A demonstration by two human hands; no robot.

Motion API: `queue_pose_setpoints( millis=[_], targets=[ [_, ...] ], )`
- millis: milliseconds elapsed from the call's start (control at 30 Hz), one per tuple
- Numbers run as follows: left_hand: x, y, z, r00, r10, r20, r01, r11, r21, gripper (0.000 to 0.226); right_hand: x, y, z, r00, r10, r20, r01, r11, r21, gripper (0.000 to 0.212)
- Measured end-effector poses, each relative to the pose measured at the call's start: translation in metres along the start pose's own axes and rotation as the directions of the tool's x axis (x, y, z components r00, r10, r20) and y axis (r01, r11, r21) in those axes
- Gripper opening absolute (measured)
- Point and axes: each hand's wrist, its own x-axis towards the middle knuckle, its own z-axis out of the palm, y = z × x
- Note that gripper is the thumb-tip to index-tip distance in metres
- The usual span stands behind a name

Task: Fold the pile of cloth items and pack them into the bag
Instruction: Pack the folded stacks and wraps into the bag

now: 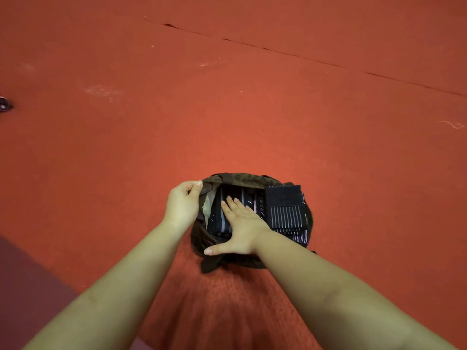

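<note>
A dark brown patterned bag (249,178) stands open on the red floor at lower centre. Inside it lie folded black cloth items with thin white stripes (228,218). Another folded black striped cloth (286,210) rests over the bag's right rim. My left hand (183,203) grips the bag's left rim, thumb hooked over the edge. With straight, spread fingers, my right hand (240,223) presses flat on the folded cloth inside the bag.
Red carpet (227,97) spreads all around the bag, with a dark seam running across the far right. A small dark object (3,106) sits at the left edge. A darker maroon strip (27,286) lies at the lower left.
</note>
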Motion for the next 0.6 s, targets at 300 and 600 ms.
queue_pose_setpoints(
  millis=[300, 600],
  targets=[
    [-0.023, 0.015, 0.007, 0.965, 0.239, -0.102, -0.168, 0.874, 0.456, 0.030, -0.074, 0.032, -0.004, 0.880, -0.093, -0.465, 0.137, 0.989, 0.061, 0.073],
    [-0.082, 0.045, 0.133, 0.752, 0.285, 0.595, -0.644, 0.511, 0.569, 0.054, -0.083, 0.145, 0.006, 0.521, 0.704, -0.482, -0.186, 0.645, 0.741, 0.029]
  ],
)
